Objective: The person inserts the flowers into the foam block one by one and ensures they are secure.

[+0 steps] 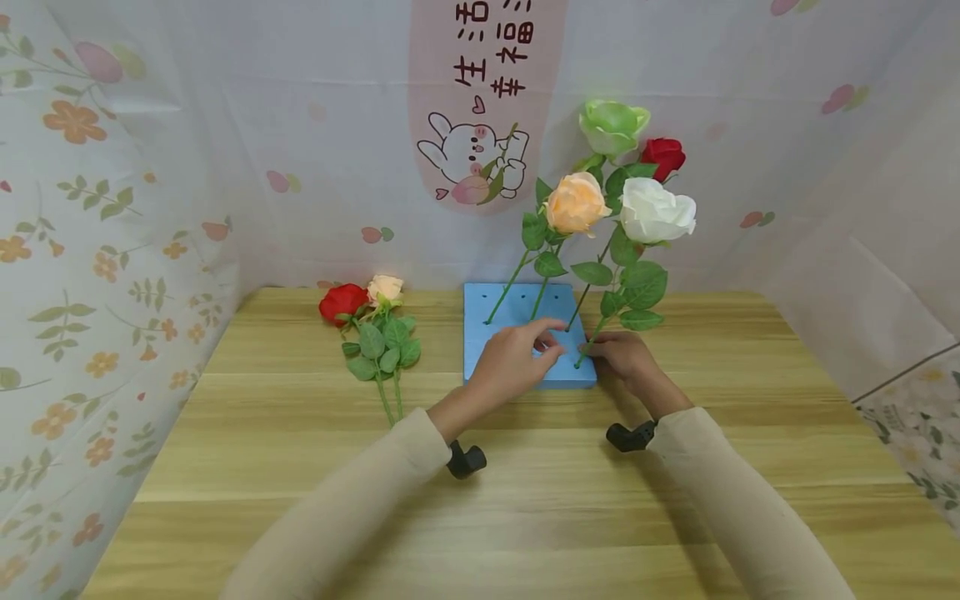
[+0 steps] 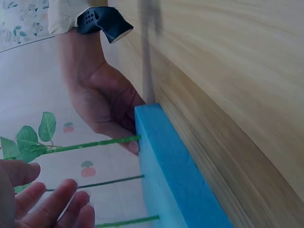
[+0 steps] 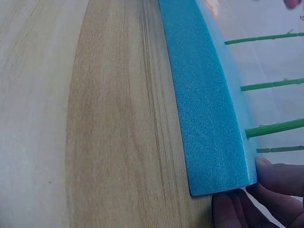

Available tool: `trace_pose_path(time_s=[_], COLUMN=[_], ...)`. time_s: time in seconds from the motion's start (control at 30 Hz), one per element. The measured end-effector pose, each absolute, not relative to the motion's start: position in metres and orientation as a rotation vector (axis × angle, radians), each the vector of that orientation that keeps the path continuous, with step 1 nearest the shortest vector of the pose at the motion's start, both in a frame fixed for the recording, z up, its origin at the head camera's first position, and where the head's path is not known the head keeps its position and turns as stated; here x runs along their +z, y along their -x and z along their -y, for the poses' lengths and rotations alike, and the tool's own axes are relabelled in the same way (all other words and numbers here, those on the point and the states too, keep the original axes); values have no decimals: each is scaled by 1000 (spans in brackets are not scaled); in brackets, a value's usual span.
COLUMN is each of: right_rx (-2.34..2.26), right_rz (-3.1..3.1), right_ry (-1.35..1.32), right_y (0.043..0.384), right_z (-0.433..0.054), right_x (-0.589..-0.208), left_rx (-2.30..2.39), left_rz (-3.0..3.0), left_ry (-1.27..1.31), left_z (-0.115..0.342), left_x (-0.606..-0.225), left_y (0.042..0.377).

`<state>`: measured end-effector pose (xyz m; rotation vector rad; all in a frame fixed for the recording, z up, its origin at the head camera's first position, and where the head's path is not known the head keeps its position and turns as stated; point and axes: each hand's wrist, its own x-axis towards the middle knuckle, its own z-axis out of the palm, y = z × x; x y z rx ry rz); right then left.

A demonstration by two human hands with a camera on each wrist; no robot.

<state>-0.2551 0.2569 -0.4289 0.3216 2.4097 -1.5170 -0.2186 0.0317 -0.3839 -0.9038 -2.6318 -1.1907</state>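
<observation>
A blue foam block (image 1: 480, 354) with small holes lies on the table. Four stems stand in it, leaning right, topped by a peach rose (image 1: 576, 204), a white rose (image 1: 656, 210), a green rose (image 1: 613, 127) and a red rose (image 1: 663, 157). My right hand (image 1: 624, 357) grips the block's right edge; in the right wrist view its thumb (image 3: 275, 176) presses the top face while the other fingers bend beneath the corner. Above the block hovers my left hand (image 1: 513, 358), fingers loosely bent and holding nothing, near the stems.
Left of the block lie another red rose (image 1: 343, 302) and a cream rose (image 1: 385, 289), their stems pointing toward me. A printed cloth (image 1: 322, 225) hangs behind the wooden table (image 1: 525, 517). Black cameras sit at both wrists.
</observation>
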Motion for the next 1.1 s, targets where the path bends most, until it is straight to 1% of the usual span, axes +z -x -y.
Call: trace_pose_path(time_s=[0.3,0.67,1.1], right_rx=[-1535,-1544,-1559], right_rz=[-2394,-2389,-2379], right_ry=[-307,-290,-287], right_y=[255,256,256], right_z=[-258,-258,-258], right_x=[-432,-431,-432], left_rx=[-1088,-887,-866], left_rz=[2648,2649,2753], left_ry=[737,607,264], left_z=[-3,22,58], left_x=[-384,-378,-390], left_y=[216,221,246])
